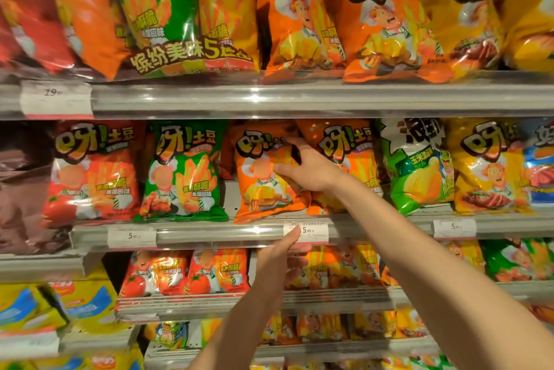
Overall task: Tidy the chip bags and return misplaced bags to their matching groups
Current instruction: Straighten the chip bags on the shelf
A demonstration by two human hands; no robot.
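Right hand (311, 169) up at the middle shelf (239, 234), fingers and thumb curled onto the upper right side of an orange bag (266, 181), gripping it. Left hand (281, 261) lower, below the shelf edge, one finger stretched up to touch a price tag (305, 231) reading 5.90; other fingers loosely bent, holding nothing.

Orange bag standing at the shelf front, leaning a little, just left of a second orange bag (347, 157) partly hidden behind the right arm. Judging by colour, already with its own kind, so likely being set straight or checked against the tag rather than moved far.

Still to sort, by the look of it: a green-and-white bag (416, 166) of a different brand wedged between the orange group and a yellow bag (485, 166) to the right. Left of the hands, a green bag (183, 169) and a red bag (93, 172), one facing each, upright. Top shelf in colour blocks: orange bags (299, 22), yellow to the right, a multipack (186, 16) at left printed 缤纷美味 5.

Small bags marked 呀!土豆 with a cartoon chef. Other tags showing 5 and 19, rest too blurred to read.
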